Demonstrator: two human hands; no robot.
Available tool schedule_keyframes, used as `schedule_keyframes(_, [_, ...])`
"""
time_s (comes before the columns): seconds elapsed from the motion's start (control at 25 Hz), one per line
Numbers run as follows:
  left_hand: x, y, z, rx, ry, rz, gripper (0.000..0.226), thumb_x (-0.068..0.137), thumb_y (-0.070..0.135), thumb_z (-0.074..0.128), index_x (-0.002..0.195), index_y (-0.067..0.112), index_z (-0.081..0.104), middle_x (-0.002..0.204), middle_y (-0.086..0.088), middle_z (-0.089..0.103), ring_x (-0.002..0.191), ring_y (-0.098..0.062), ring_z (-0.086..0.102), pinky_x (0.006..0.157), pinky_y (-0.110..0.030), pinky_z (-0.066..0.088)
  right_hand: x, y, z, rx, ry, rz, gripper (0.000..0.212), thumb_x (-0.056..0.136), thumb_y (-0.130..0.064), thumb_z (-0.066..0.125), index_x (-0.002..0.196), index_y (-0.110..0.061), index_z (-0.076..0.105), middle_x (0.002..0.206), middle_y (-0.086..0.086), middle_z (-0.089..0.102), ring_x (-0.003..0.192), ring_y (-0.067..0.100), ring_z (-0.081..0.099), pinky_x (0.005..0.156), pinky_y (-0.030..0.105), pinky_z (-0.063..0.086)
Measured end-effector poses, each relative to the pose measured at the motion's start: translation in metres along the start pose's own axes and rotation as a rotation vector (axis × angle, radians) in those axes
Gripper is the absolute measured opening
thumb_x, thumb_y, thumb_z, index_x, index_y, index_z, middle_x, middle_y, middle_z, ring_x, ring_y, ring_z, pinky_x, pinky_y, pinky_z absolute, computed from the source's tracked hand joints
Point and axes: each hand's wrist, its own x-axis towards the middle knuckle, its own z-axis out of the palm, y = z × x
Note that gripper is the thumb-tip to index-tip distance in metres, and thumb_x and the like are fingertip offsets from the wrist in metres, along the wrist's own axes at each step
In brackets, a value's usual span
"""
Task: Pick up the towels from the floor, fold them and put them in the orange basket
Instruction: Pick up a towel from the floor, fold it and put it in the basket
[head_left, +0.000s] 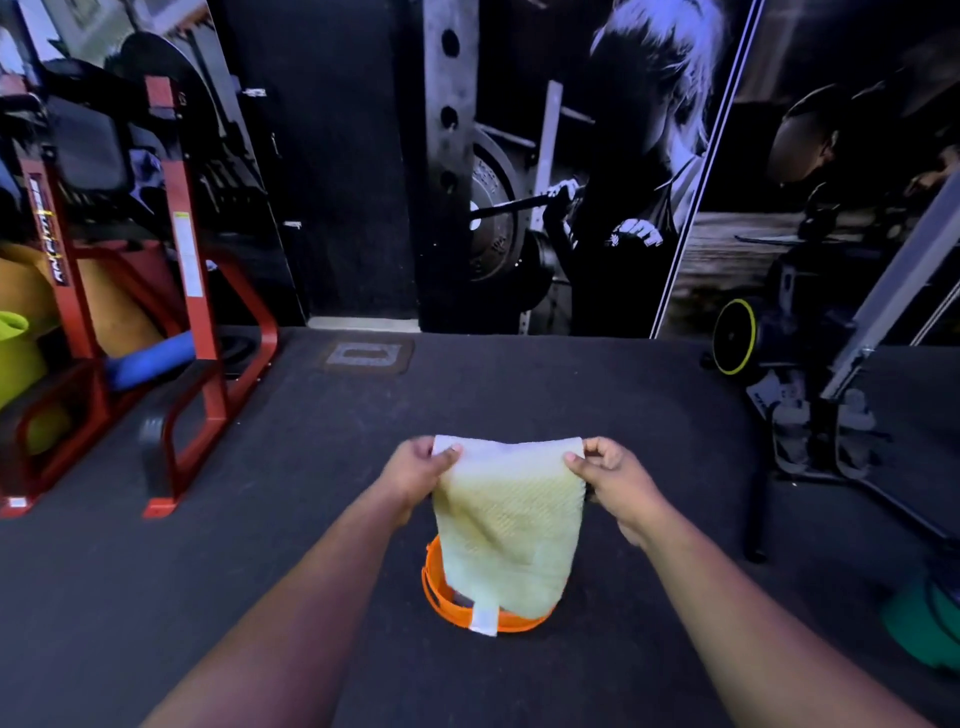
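Head view: pale towel (506, 525), part-folded, hangs long axis vertical. Left hand (415, 478) & right hand (610, 480) each pinch a top corner. Orange basket (434, 584) directly below on floor (260, 519), equidistant from both hands; next move likely straight down.

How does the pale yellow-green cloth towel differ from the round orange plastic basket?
The pale yellow-green cloth towel is soft and hangs in the air from both hands; the round orange plastic basket is rigid and stands on the floor. The towel is in front, hiding most of the basket.
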Motion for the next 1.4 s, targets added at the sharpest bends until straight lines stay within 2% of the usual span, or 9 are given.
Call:
schedule_keyframes(0.2, [0.012,0.017,0.02,0.018,0.185,0.02,0.062,0.083,0.041,0.081,0.133,0.017,0.052,0.118,-0.009,0.066,0.107,-0.02,0.065,0.097,-0.041,0.054,0.026,0.006,-0.02,-0.094,0.098,-0.057,0.028,0.096,-0.017,0.07,0.119,-0.027,0.056,0.104,0.01,0.074,0.095,0.017,0.069,0.086,0.037,0.054])
schedule_keyframes(0.32, [0.021,0.011,0.019,0.048,-0.001,0.074,0.089,0.077,0.017,0.088,0.151,0.022,0.038,0.131,-0.011,0.061,0.12,-0.024,0.061,0.099,-0.034,0.053,0.034,0.007,-0.032,-0.126,-0.034,-0.065,0.041,0.086,-0.008,0.079,0.12,-0.027,0.064,0.114,0.006,0.072,0.106,0.021,0.07,0.091,0.034,0.057])
schedule_keyframes(0.52, [0.024,0.021,0.026,0.74,0.075,0.185,0.053,0.074,0.021,0.087,0.124,0.024,0.07,0.12,0.0,0.072,0.114,-0.021,0.066,0.092,-0.03,0.052,0.048,0.006,-0.033,-0.846,-0.039,-0.248,0.038,0.078,-0.008,0.073,0.112,-0.027,0.073,0.113,-0.002,0.069,0.102,0.019,0.066,0.088,0.034,0.054])
schedule_keyframes(0.64, [0.03,0.02,0.023,0.92,0.186,0.203,0.025,0.079,0.042,0.08,0.103,0.035,0.073,0.113,0.009,0.064,0.116,-0.014,0.055,0.096,-0.037,0.048,0.057,0.005,-0.031,-0.846,0.024,-0.344,0.019,0.082,-0.016,0.075,0.095,-0.029,0.075,0.097,-0.003,0.065,0.09,0.015,0.063,0.077,0.033,0.049])
schedule_keyframes(0.76, [0.051,0.019,0.008,0.166,0.111,0.249,0.02,0.083,0.034,0.082,0.093,0.021,0.07,0.108,0.003,0.059,0.105,-0.018,0.057,0.09,-0.037,0.048,0.075,-0.008,-0.027,-0.343,0.134,-0.373,0.017,0.086,-0.01,0.078,0.095,-0.02,0.068,0.097,-0.001,0.062,0.082,0.005,0.06,0.073,0.019,0.046])
schedule_keyframes(0.88, [0.075,0.05,0.003,-0.389,0.011,0.217,0.02,0.097,0.024,0.067,0.107,0.007,0.067,0.1,-0.01,0.074,0.089,-0.022,0.071,0.078,-0.039,0.057,0.095,-0.006,-0.014,0.016,-0.092,-0.189,0.036,0.086,-0.004,0.076,0.119,-0.008,0.061,0.112,0.002,0.072,0.099,0.008,0.07,0.089,0.025,0.056])
schedule_keyframes(1.0, [0.124,0.065,-0.008,-0.536,-0.048,0.148,0.038,0.098,0.035,0.065,0.12,0.004,0.064,0.113,-0.014,0.073,0.1,-0.027,0.072,0.087,-0.047,0.06,0.126,0.009,0.012,0.021,-0.142,-0.016,0.032,0.088,-0.013,0.074,0.118,-0.005,0.068,0.116,0.012,0.075,0.107,0.028,0.072,0.097,0.045,0.057])
schedule_keyframes(1.12, [0.171,0.019,-0.029,-0.459,-0.25,-0.031,0.061,0.082,0.047,0.077,0.126,0.007,0.063,0.122,-0.015,0.072,0.105,-0.028,0.071,0.084,-0.042,0.06,0.172,0.006,0.038,0.272,-0.015,0.083,0.028,0.094,-0.012,0.068,0.12,-0.002,0.066,0.114,0.015,0.075,0.103,0.031,0.073,0.092,0.047,0.059])
schedule_keyframes(1.4, [0.254,-0.025,-0.047,-0.257,-0.282,-0.296,0.048,0.073,0.018,0.082,0.117,0.007,0.066,0.115,-0.025,0.071,0.09,-0.034,0.069,0.079,-0.049,0.052,0.249,0.019,0.05,0.116,0.006,0.292,0.03,0.091,0.001,0.067,0.121,0.001,0.066,0.115,0.018,0.074,0.112,0.036,0.069,0.095,0.044,0.054])
